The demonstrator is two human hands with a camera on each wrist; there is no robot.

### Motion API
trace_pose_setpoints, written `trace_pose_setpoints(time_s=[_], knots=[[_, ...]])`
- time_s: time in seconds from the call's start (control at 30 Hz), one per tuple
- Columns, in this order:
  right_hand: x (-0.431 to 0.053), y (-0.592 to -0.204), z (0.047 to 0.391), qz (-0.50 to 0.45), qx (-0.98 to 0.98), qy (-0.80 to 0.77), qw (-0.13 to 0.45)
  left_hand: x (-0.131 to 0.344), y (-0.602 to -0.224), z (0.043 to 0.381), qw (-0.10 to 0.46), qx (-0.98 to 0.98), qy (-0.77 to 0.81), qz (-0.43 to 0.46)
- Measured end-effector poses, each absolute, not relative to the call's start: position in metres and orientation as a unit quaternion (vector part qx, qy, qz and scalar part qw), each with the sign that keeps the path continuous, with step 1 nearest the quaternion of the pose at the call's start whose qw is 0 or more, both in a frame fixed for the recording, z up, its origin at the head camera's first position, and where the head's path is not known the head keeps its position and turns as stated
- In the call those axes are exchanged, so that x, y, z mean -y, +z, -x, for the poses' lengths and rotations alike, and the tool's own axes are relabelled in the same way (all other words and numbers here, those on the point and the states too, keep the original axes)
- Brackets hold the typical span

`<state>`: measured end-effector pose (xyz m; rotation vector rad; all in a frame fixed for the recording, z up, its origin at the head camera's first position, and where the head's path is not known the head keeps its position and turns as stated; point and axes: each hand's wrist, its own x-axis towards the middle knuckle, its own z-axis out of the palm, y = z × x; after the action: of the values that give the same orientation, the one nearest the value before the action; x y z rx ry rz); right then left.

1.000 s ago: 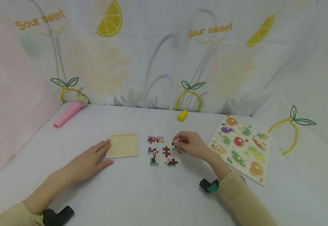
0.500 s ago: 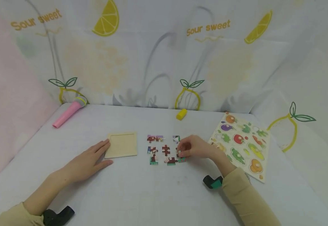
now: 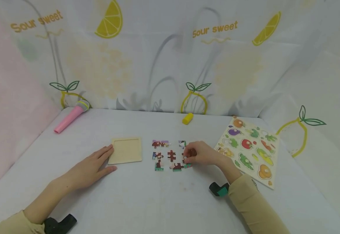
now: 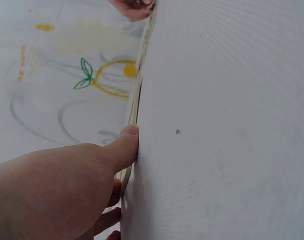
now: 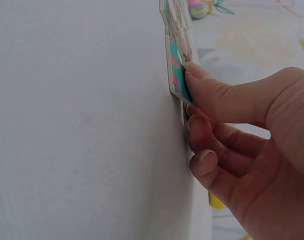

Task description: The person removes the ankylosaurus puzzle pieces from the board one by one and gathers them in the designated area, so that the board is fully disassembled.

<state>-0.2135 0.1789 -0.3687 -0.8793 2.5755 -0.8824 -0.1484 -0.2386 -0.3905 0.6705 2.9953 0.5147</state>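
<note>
In the head view my left hand lies on the table, its extended fingers and thumb touching the left side of a shallow square wooden puzzle tray. To the right of that tray, several jigsaw pieces with brown, purple and green printing are laid out in loose rows. My right hand pinches a jigsaw piece at the right end of the middle row, mostly covered by the fingers. A green-edged piece with pink lines lies flat just beside the thumb in the right wrist view.
A vegetable puzzle board stands to the right, partly beside the right forearm. Behind are a yellow block and a pink toy microphone. A printed white cloth hangs at the back.
My right hand has left the top right jigsaw piece, now in plain sight, and moved slightly right and nearer to the middle-row piece. The left hand stays at the tray.
</note>
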Motion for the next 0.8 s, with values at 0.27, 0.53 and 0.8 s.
trace_pose_setpoints(time_s=[0.27,0.53,0.8], knots=[[-0.1792,-0.3677,0.2126,0.302,-0.895,-0.301,0.134,0.2392,-0.3908,0.1483,0.015,-0.962,0.167,-0.216],[-0.1789,-0.3684,0.2127,0.299,-0.891,-0.307,0.150,0.2394,-0.3921,0.1487,0.010,-0.962,0.165,-0.217],[-0.1814,-0.3684,0.2137,0.296,-0.894,-0.296,0.158,0.2394,-0.3917,0.1485,0.010,-0.962,0.166,-0.218]])
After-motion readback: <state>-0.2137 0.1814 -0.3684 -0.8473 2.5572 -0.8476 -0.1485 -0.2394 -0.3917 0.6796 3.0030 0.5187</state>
